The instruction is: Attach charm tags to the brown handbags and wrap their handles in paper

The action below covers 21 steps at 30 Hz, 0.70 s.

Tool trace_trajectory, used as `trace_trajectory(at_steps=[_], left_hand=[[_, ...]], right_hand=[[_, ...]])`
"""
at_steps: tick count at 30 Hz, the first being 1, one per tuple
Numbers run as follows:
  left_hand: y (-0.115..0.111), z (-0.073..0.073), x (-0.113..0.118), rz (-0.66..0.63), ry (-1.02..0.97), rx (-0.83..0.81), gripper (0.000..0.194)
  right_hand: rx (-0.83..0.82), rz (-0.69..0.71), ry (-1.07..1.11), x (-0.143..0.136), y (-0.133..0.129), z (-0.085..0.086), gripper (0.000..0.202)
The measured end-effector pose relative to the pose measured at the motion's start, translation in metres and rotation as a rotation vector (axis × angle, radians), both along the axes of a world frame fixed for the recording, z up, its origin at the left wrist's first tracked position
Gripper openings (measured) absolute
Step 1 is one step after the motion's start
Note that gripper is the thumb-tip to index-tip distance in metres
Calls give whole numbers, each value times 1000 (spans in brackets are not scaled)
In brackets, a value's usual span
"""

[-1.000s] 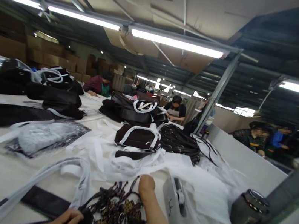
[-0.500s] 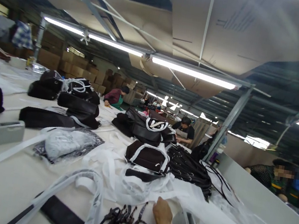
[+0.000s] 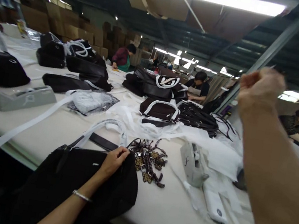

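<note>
A black handbag (image 3: 77, 180) leans at the near table edge, its handle (image 3: 113, 123) wrapped in white film. My left hand (image 3: 114, 161), with a bracelet at the wrist, is closed on the bag's upper edge by the handle base. Just right of it lies a pile of dark straps with leopard-print charms (image 3: 149, 161). My right hand (image 3: 263, 85) is raised high at the right, above the table and away from the bag. Its fingers are curled and slightly blurred; a thin sliver shows at the top, and what they hold is unclear.
Grey tape dispensers (image 3: 193, 165) (image 3: 27, 97) stand right and left. A white device with a cord (image 3: 215, 205) lies front right. Behind are a plastic-wrapped bundle (image 3: 90, 102), white strips, black straps (image 3: 198, 118) and more black bags (image 3: 156, 84). Co-workers sit farther back.
My view has tipped down, bringing the black handbag into sight. My right hand has risen from beside the charms to the upper right. My left hand now shows fully on the bag.
</note>
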<state>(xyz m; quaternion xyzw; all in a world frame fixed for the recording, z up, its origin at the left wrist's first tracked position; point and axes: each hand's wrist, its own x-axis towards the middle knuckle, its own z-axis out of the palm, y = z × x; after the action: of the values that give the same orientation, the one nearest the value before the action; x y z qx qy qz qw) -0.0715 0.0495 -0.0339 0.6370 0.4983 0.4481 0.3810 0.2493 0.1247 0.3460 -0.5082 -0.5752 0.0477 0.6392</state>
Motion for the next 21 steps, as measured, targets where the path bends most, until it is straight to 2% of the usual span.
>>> trace_trajectory(at_steps=[2,3,5,7,10,13,15,17,19,21], left_hand=[[0,1,-2,29,-2,-7,26],[0,1,-4,57,4,-22,23],[3,3,-11,121,90,-70,18],[5,7,-20,141,270,-106,14],[7,15,-33,78,471,-111,9],[6,29,-32,81,508,-55,9],[4,38,-21,100,517,47,13],[5,45,-2,-8,505,157,14],[9,48,21,-230,533,233,14],[17,47,45,-395,656,267,16]], right_hand=[[300,47,199,-9,-24,11,19],[389,87,188,-19,-40,6,9],[427,163,-31,-46,-74,-23,16],[356,146,-160,-77,-105,-71,14],[76,215,-280,-112,-134,-158,7],[-75,290,-207,-120,-137,-241,9],[-197,215,-65,-112,-131,-288,15],[-288,68,85,-97,-126,-328,23],[-323,-76,172,-82,-122,-363,29],[-342,-164,190,-70,-122,-390,32]])
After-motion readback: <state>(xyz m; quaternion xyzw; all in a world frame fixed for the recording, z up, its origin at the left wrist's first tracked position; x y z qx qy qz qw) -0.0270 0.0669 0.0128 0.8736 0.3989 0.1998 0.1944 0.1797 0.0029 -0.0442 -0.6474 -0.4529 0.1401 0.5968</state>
